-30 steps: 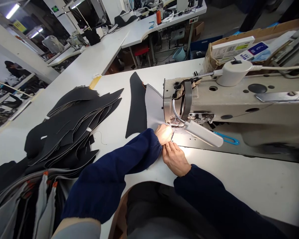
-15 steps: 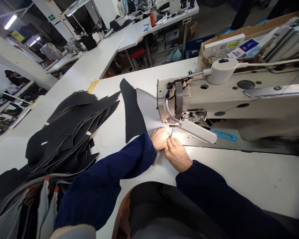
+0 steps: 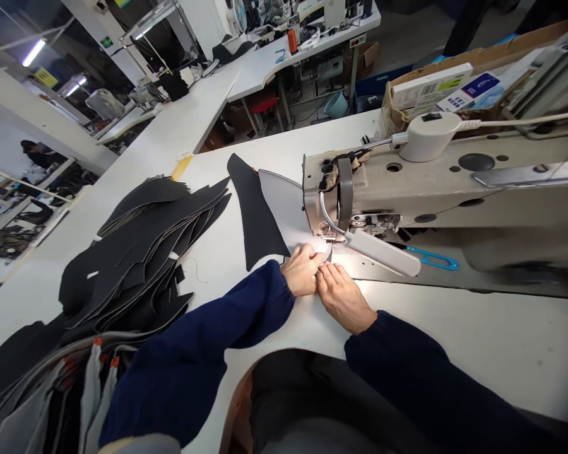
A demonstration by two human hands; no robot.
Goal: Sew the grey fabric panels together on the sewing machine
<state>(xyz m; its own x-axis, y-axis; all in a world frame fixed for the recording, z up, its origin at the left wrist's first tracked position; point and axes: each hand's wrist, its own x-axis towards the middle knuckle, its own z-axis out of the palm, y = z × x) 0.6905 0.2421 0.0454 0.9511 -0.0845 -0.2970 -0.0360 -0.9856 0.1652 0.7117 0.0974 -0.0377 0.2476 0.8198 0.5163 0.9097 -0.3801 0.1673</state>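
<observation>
A fabric panel, black [image 3: 258, 221] on its left and grey [image 3: 286, 202] on its right, lies flat left of the sewing machine [image 3: 360, 189]. Its grey part reaches under the needle area [image 3: 329, 238], lit by a small lamp [image 3: 383, 252]. Just in front of the needle, my left hand [image 3: 303, 270] is closed on the fabric's edge, fingers pointing right. My right hand [image 3: 343, 296] is beside it, fingertips closed at the same edge and nearly touching the left hand. Both hands hide much of the fabric between them.
Stacked black fabric pieces [image 3: 142, 252] spread over the table's left, with grey pieces with orange tags [image 3: 94, 378] nearer me. Blue thread snips [image 3: 438, 260] lie under the machine arm. A cardboard box [image 3: 392, 104] stands behind. A person [image 3: 38, 154] sits far left.
My hands have parted slightly, the right shifting a little toward me and rightward. A grey strip of fabric now shows between them and the needle. The whole view has shifted slightly.
</observation>
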